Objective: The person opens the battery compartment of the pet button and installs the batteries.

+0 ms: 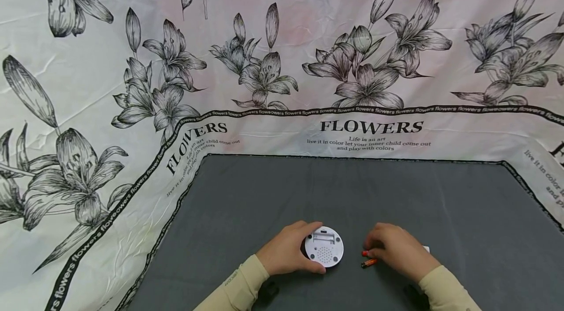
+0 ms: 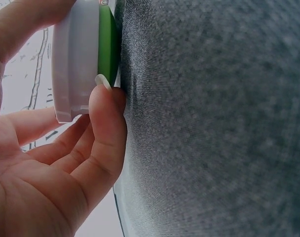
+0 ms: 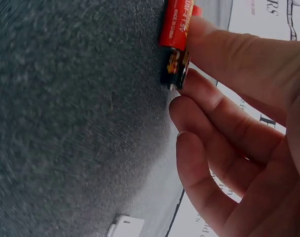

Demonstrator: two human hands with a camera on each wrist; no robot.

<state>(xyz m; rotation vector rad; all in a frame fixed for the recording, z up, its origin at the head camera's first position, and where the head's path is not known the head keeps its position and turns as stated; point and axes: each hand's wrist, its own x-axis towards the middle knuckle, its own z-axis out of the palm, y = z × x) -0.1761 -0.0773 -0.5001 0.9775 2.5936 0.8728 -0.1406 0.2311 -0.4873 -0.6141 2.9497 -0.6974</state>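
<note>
My left hand grips a round white device by its rim, thumb on the near side and fingers on the far side. Its underside faces up, with an uncovered battery compartment, a patch of small holes and dark round feet. A green part shows on its lower face in the left wrist view. To the right, my right hand pinches a small red battery between thumb and fingers. Another red and black battery lies right beside it, close to the cloth.
A small white plastic piece lies on the dark grey cloth, partly hidden by the right hand in the head view. The cloth has a white border with printed lettering and flower drawings beyond.
</note>
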